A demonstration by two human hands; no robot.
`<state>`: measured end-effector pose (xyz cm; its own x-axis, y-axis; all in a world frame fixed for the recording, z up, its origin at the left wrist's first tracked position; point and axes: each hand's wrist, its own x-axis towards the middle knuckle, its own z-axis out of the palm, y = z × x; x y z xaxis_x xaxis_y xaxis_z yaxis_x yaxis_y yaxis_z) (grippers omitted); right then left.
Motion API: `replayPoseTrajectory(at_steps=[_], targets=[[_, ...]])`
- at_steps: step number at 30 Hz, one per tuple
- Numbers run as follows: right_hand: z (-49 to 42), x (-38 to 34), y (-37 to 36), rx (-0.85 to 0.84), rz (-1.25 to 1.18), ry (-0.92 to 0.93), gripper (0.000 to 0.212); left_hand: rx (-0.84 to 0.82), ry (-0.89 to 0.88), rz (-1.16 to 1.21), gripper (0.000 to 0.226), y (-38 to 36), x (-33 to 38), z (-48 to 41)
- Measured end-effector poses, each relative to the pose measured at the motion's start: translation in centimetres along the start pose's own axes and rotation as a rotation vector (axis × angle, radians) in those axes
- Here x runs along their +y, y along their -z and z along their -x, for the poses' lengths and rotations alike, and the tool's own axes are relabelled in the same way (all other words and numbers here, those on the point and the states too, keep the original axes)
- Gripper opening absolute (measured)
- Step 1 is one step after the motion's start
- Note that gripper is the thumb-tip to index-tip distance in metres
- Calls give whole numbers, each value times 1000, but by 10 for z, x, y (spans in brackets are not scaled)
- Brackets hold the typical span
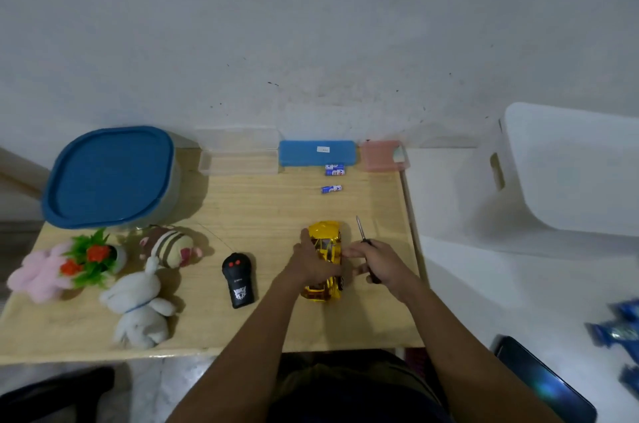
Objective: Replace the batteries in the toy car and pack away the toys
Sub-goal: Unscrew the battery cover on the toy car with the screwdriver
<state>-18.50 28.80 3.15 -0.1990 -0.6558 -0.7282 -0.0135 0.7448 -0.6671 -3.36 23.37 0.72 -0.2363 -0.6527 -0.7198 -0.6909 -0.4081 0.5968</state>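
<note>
Your left grip [313, 265] is wrapped over the yellow toy car [325, 232], sitting on the counter [262, 208] near its right edge. Your right grip [382, 265] is clenched around a screwdriver [359, 227] just beside it (three batteries [331, 188] lie further back).

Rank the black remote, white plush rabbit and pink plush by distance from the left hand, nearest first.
From the left hand, gripping the yellow car:
1. Black remote, just to its left.
2. White plush rabbit, farther left.
3. Pink plush, far left edge.

White bin [570, 180], dark phone [541, 383]
</note>
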Motion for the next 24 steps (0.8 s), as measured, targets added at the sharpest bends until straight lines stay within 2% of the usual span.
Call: replayPoseTrajectory(at_steps=[6, 12, 17, 22, 24], targets=[[16, -23, 1, -68, 39, 174, 16, -190, 35, 566, 75, 55, -3, 22], [32, -53, -24, -48, 84, 457, 12, -285, -90, 919, 50, 83, 2, 44], [35, -76, -50, -8, 200, 571, 18, -266, -109, 1030, 61, 95, 6, 44], [34, -87, -63, 79, 304, 675, 26, -236, -146, 994, 34, 112, 3, 43], [34, -93, -68, 101, 340, 695, 27, -235, -162, 950, 33, 118, 0, 42]])
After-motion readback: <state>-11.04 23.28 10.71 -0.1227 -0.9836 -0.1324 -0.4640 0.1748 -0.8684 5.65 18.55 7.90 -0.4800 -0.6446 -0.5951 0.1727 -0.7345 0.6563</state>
